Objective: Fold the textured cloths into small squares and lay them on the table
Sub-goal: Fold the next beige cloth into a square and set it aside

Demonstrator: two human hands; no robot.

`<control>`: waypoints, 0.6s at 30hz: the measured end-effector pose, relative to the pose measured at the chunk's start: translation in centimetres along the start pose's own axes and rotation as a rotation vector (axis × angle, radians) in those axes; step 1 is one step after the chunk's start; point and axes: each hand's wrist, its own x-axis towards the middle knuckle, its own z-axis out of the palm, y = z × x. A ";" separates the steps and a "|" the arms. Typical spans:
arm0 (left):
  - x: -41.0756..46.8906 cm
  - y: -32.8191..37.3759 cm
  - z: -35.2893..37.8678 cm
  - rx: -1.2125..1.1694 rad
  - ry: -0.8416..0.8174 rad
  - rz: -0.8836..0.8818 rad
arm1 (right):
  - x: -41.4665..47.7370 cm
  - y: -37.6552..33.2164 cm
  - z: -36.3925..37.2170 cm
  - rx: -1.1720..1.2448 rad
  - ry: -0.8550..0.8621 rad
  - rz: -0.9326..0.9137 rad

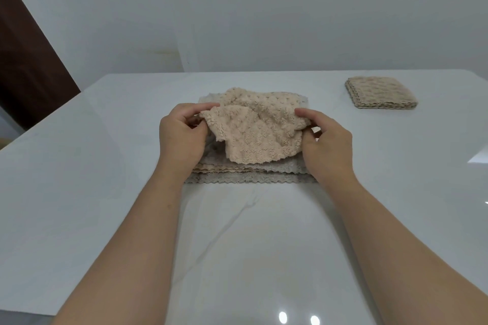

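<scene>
**Pinched at both edges**

Your left hand (182, 134) pinches the left edge of the beige cloth (250, 137), and your right hand (327, 140) pinches its right edge, holding it crumpled over the stack (250, 178) on the desk (105, 166). A folded pile (380, 92) lies well apart, beyond and right of the stack.

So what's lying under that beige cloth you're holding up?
Under the beige cloth, gripped by the left hand and right hand, lies a flat stack of unfolded cloths, beige and grey edges showing. How many there are, I cannot tell; most is covered.
</scene>
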 end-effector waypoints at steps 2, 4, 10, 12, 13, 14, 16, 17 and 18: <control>0.1 0.1 0.0 0.005 0.012 -0.032 | -0.1 -0.1 -0.1 0.016 0.009 -0.010; -0.1 0.5 0.3 0.020 0.001 -0.063 | -0.1 -0.3 -0.2 0.043 0.021 -0.028; -0.2 0.7 0.6 -0.046 0.012 -0.146 | -0.1 -0.6 -0.2 0.120 -0.001 0.062; 0.1 0.4 0.5 -0.013 0.019 -0.136 | -0.2 -0.7 -0.3 0.129 -0.022 0.075; 0.0 0.5 0.6 -0.016 0.031 -0.127 | -0.3 -0.8 -0.4 0.138 -0.027 0.081; -0.1 0.7 0.6 -0.018 0.048 -0.115 | -0.4 -1.0 -0.4 0.150 -0.029 0.087; -0.3 1.0 0.6 -0.028 0.079 -0.093 | -0.5 -1.3 -0.6 0.163 -0.030 0.082; -0.3 1.0 0.5 -0.043 0.079 -0.079 | -0.5 -1.4 -0.6 0.159 -0.028 0.073; -0.3 0.9 0.4 -0.054 0.083 -0.072 | -0.6 -1.5 -0.7 0.148 -0.023 0.062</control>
